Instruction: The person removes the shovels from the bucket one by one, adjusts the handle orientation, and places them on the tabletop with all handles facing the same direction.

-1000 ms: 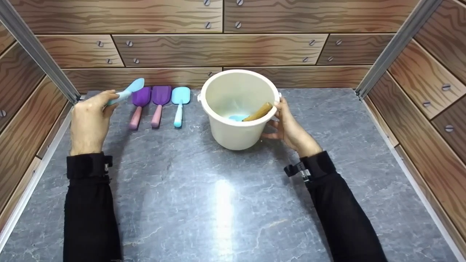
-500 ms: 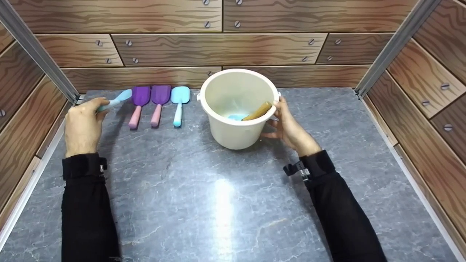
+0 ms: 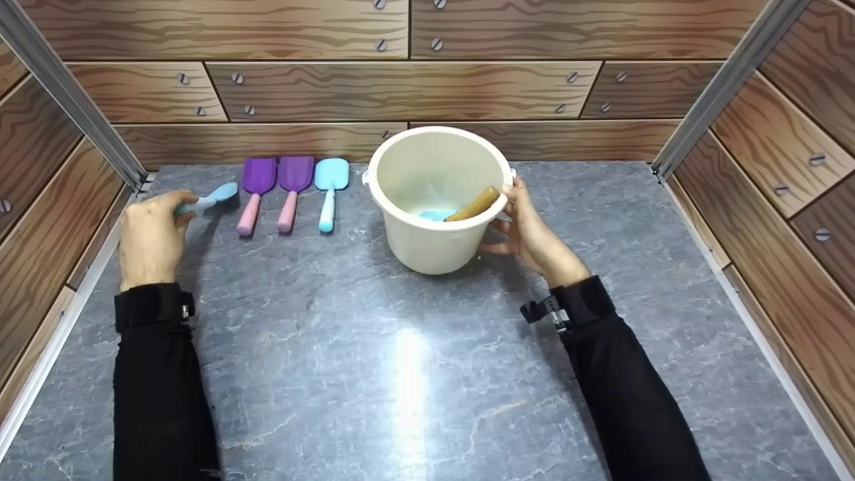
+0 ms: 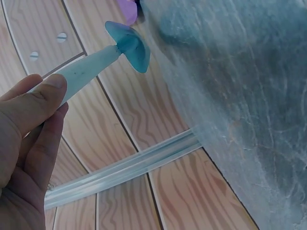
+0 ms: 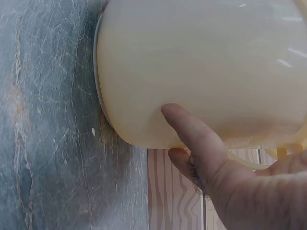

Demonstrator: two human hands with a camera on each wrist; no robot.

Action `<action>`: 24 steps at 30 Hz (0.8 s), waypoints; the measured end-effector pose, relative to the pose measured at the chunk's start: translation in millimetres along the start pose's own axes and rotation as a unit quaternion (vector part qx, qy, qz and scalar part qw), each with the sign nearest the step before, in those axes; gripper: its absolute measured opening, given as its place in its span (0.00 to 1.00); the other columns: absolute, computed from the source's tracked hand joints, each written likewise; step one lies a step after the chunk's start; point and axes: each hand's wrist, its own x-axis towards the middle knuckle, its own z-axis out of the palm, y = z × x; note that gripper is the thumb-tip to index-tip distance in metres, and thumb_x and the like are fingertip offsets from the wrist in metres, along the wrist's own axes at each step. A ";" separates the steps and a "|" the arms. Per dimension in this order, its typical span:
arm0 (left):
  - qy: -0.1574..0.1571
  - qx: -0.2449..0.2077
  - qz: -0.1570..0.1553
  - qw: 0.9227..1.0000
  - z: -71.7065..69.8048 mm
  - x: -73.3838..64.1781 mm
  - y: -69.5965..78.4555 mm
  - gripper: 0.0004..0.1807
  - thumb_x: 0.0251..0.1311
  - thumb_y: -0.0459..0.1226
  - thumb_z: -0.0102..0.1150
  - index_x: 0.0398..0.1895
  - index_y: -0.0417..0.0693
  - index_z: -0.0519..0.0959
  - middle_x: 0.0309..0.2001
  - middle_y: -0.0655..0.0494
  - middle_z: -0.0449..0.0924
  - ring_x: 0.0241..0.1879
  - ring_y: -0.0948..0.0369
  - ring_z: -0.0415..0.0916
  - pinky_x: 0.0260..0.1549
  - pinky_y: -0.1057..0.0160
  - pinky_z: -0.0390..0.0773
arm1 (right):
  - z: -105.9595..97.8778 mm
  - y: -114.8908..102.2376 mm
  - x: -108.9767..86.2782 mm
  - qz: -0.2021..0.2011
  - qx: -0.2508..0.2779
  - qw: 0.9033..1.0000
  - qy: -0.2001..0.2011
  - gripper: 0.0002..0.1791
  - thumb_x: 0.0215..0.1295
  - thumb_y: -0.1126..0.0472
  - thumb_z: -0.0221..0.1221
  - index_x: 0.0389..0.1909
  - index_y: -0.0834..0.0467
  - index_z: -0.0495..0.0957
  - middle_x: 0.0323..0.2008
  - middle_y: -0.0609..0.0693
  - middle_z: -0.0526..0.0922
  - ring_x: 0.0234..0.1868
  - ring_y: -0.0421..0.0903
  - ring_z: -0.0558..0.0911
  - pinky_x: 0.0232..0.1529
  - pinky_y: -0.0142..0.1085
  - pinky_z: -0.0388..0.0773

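Observation:
My left hand [image 3: 152,234] pinches the handle of a light blue toy shovel [image 3: 224,193] between thumb and fingers, left of a row of shovels. In the left wrist view the shovel's pale handle [image 4: 88,72] points away from the thumb, its curved blade at the far end. My right hand [image 3: 538,237] holds the right side of a cream bucket [image 3: 434,250], fingers at the rim and lower on the wall. The right wrist view shows a finger [image 5: 192,129] pressed on the bucket's wall. Inside the bucket lie a brown handle [image 3: 474,206] and something light blue [image 3: 437,215].
Two purple shovels with pink handles [image 3: 258,176] [image 3: 296,174] and a light blue shovel [image 3: 332,175] lie side by side near the back wall [image 3: 401,93]. Wood-patterned walls and metal corner posts [image 3: 80,100] enclose the grey marbled table [image 3: 320,347].
My left hand has moved left and slightly down with the light blue shovel, whose blade has dropped toward the table. The right hand and the bucket stay in place.

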 end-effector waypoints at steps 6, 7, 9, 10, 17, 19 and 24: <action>-0.031 -0.003 -0.026 0.999 0.6 -1.3 -5.3 0.15 0.77 0.26 0.73 0.63 0.39 0.92 0.62 0.27 0.91 0.62 0.23 0.89 0.61 0.22 0.87 | -0.3 0.6 -0.6 -0.002 -0.002 1.000 0.000 0.51 0.84 0.40 0.45 0.98 0.37 0.28 0.99 0.62 0.41 0.96 0.78 0.48 0.83 0.86 0.65; -0.034 -0.004 -0.027 0.999 0.4 -1.6 -6.1 0.15 0.77 0.27 0.73 0.63 0.38 0.92 0.62 0.26 0.91 0.61 0.23 0.89 0.60 0.22 0.87 | -0.4 0.7 -0.6 -0.002 -0.001 1.000 0.000 0.52 0.84 0.40 0.45 0.98 0.37 0.28 0.99 0.62 0.41 0.96 0.78 0.48 0.83 0.85 0.65; -0.041 -0.003 -0.025 0.999 0.2 -2.3 -8.0 0.15 0.78 0.28 0.73 0.63 0.38 0.92 0.64 0.27 0.90 0.61 0.23 0.89 0.58 0.22 0.87 | -0.5 0.3 -0.7 -0.002 -0.001 1.000 0.001 0.52 0.84 0.40 0.45 0.98 0.37 0.28 0.99 0.62 0.41 0.96 0.78 0.48 0.83 0.85 0.65; -0.044 -0.003 -0.024 0.999 0.3 -2.7 -9.1 0.15 0.78 0.29 0.73 0.64 0.38 0.92 0.65 0.27 0.90 0.61 0.23 0.89 0.57 0.22 0.87 | -0.4 0.0 -0.8 -0.002 -0.001 1.000 0.001 0.51 0.84 0.40 0.45 0.98 0.38 0.28 0.99 0.62 0.41 0.96 0.79 0.48 0.83 0.85 0.65; -0.063 0.002 -0.010 0.998 7.6 -4.3 -18.2 0.15 0.81 0.27 0.69 0.65 0.36 0.91 0.65 0.26 0.89 0.62 0.21 0.87 0.63 0.21 0.85 | -0.2 0.1 0.2 0.000 -0.004 1.000 0.003 0.50 0.84 0.40 0.45 0.98 0.37 0.31 0.99 0.62 0.43 0.95 0.80 0.49 0.83 0.85 0.67; -0.071 0.006 -0.010 0.997 11.2 -4.1 -20.8 0.16 0.81 0.26 0.68 0.66 0.36 0.91 0.64 0.25 0.89 0.62 0.19 0.86 0.62 0.19 0.84 | -0.5 0.3 0.7 0.000 -0.005 1.000 0.003 0.51 0.84 0.40 0.45 0.98 0.37 0.30 0.99 0.62 0.42 0.95 0.80 0.50 0.83 0.85 0.67; -0.101 0.019 -0.012 0.995 17.6 -2.7 -25.2 0.18 0.82 0.26 0.67 0.70 0.37 0.89 0.70 0.26 0.86 0.63 0.17 0.84 0.57 0.16 0.83 | -0.1 0.4 0.4 0.000 -0.006 1.000 0.004 0.52 0.83 0.40 0.45 0.98 0.37 0.28 0.99 0.63 0.41 0.96 0.79 0.50 0.83 0.84 0.66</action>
